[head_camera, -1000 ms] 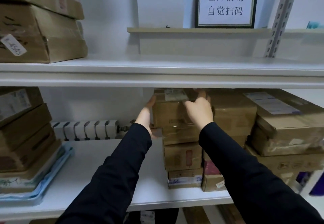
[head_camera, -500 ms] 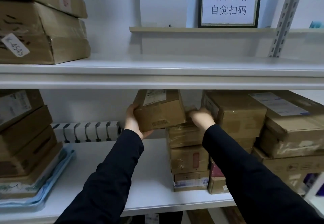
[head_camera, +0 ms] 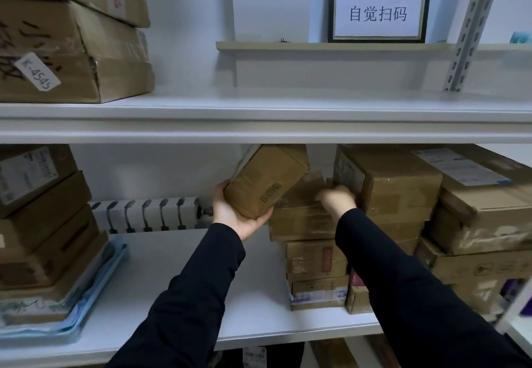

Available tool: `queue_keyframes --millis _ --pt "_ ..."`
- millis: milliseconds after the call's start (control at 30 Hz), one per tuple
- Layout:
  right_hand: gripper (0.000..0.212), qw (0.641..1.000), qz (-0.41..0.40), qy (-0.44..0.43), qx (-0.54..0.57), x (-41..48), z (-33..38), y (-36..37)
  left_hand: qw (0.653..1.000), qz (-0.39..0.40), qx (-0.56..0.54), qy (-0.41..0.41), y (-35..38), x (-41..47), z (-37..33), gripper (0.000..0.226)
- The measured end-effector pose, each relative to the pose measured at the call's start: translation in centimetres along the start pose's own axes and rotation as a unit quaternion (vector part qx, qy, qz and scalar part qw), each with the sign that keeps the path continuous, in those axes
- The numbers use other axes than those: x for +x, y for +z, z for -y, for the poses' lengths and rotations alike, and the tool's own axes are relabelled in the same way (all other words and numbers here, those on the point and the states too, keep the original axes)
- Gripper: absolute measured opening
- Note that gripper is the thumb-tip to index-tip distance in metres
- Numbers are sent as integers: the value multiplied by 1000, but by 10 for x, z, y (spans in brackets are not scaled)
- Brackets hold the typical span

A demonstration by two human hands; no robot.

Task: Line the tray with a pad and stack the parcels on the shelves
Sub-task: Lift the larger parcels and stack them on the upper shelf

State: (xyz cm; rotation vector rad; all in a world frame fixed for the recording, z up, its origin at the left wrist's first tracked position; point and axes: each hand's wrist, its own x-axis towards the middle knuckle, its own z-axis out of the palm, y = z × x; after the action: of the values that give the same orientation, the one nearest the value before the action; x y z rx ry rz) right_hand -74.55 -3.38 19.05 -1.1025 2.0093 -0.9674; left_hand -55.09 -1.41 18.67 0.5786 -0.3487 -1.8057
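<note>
A person's left hand point(head_camera: 239, 219) grips a tilted cardboard parcel point(head_camera: 264, 180) from beneath, while the blurred right hand point(head_camera: 335, 199) touches the parcel stack point(head_camera: 302, 220), its grip impossible to tell.

The light is soft and even, and the white upper shelf point(head_camera: 259, 114) looks bright. It is darker under that shelf. The right hand point(head_camera: 336, 199) is smeared with blur. The left hand point(head_camera: 239, 217) and the parcel point(head_camera: 264, 180) it holds look sharper. The sign point(head_camera: 378, 3) is clear to read. The metal post point(head_camera: 472, 27) leans because the picture bends at its edges.
</note>
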Motion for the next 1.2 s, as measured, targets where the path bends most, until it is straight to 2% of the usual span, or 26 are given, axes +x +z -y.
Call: queue_keyframes --millis 100,167,267,400,567,700,733,800,833,1000,1067,1200 --pt "70 997 48 20 65 -15 3 -3 1000 -2 8 0 -1 -3 -1 42" --pt "58 992 83 13 92 -23 7 -5 1000 -6 13 0 -2 -5 -2 42" --pt "49 984 91 -4 154 -28 10 -9 1000 -16 10 5 -4 -10 -3 41" --pt "58 980 96 -18 173 -38 12 -9 999 -26 0 22 -12 -20 -1 44" --pt "15 963 147 11 227 -51 7 -12 998 -25 -12 49 -24 -40 1 46" --pt "14 954 174 26 241 -67 4 -14 997 -48 11 59 -35 -61 6 40" --pt "26 954 177 23 242 -71 4 -14 996 -54 18 61 -38 -66 9 39" --pt "76 957 184 9 222 -76 3 -13 995 -70 28 69 -42 -76 12 38" --pt "89 960 186 -4 209 -81 3 -12 994 -80 29 74 -47 -83 14 36" --pt "108 979 160 -86 92 -99 -1 -7 987 -117 -17 105 -74 -110 18 31" --pt "103 979 155 -122 51 -106 -1 -6 983 -135 -25 119 -85 -119 18 30" --pt "104 972 160 -156 68 -115 2 -1 980 -128 -49 142 -99 -142 15 30"
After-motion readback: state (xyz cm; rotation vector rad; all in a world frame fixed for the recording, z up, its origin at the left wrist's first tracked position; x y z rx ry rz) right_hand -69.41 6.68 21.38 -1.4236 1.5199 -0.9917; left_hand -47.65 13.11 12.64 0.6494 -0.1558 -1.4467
